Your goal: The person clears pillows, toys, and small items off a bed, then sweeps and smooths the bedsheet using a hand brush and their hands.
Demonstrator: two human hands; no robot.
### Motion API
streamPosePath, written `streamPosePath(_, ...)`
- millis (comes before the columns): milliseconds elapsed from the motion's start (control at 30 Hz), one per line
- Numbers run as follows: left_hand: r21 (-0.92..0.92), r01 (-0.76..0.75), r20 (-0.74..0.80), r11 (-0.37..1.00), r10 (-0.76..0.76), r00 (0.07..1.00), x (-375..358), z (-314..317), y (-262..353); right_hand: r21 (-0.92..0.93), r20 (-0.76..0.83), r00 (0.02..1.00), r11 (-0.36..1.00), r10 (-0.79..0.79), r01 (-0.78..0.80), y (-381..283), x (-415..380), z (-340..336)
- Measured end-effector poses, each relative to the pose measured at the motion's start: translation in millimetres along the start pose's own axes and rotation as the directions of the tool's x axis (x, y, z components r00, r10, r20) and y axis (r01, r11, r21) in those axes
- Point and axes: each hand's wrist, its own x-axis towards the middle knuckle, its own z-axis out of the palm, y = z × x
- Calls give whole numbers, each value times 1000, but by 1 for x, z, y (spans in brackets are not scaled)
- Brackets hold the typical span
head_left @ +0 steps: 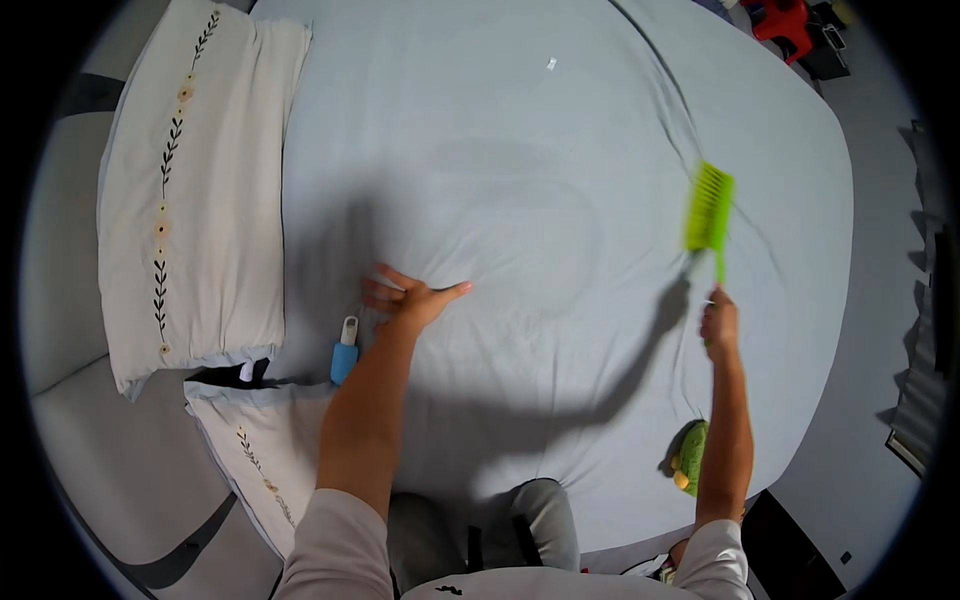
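Green brush [710, 208]: out over the right part of the bed, head pointing away from the person, bristles facing left. Can't really tell if they're touching the sheet, and the head's a bit blurry.
Right hand [719, 325]: fingers wrapped snugly round the brush handle, so the whole head sticks out past the knuckles, with a short bit of bare handle in between.
Left hand [415, 298]: nothing in it, fingers spread wide, thumb poking out to the right. Looks planted on the sheet, with creases fanning out around it. It's well apart from the brush.
Sheet [500, 130]: pale grey-blue, kinda wrinkled, with one long fold running down to the brush head.
Blue-and-white item [345, 352]: lying just beside the left forearm, not far from those spread fingers. No clue what it is, tbh.
Green plush [691, 460]: on the sheet right by the right forearm, partly hidden behind it.
Large pillow [225, 190]: far left, with a flowery stripe; a second pillow [285, 440] sits nearer the person.
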Motion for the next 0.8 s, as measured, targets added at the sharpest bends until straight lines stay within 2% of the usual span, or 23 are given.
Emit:
streamPosePath(67,4,6,-25,1000,-6,1000,2,-1,1,193,-159,978,976,132,-100,4,39,-56)
streamPosePath(100,12,5,34,1000,-5,999,3,-7,3,168,-198,972,982,124,-91,-9,34,-62)
streamPosePath(133,21,4,96,1000,-6,995,1,-15,5,88,-205,979,996,-6,24,-20,20,-54)
streamPosePath(200,-108,47,123,993,-34,992,-15,-26,13,-48,-170,964,978,-206,201,-44,-23,-22)
streamPosePath(267,-387,99,65,917,-80,995,-23,-33,35,-78,-76,958,959,-277,271,-64,-61,28)
streamPosePath(333,-542,131,159,830,-51,986,63,-12,51,0,143,930,940,-337,341,-76,-96,99)
streamPosePath(367,-588,157,170,793,-68,983,76,-9,66,-122,236,876,881,-421,456,-91,-115,140)
streamPosePath(400,-632,183,182,753,-85,980,88,-7,81,-69,363,891,945,-273,318,-111,-135,180)
streamPosePath(433,-640,217,157,737,-151,976,63,-17,102,-164,462,790,836,-404,524,-118,-138,223)
streamPosePath(467,-638,239,156,732,-182,971,54,-20,116,-88,532,786,903,-314,420,-142,-156,260)
streamPosePath(500,-636,240,159,734,-179,971,56,-20,122,70,556,712,878,-429,474,-140,-153,304)
streamPosePath(567,-645,235,160,727,-172,972,63,-23,129,124,718,627,942,-301,311,-164,-159,359)
streamPosePath(667,-631,260,178,730,-190,965,70,-20,133,-116,686,662,853,-301,509,-148,-122,436)
streamPosePath(733,-626,292,205,723,-209,956,73,-18,131,12,707,624,888,-333,460,-132,-74,430)
streamPosePath(800,-624,316,229,714,-220,948,69,-20,136,33,644,735,967,-214,253,-149,-42,359)
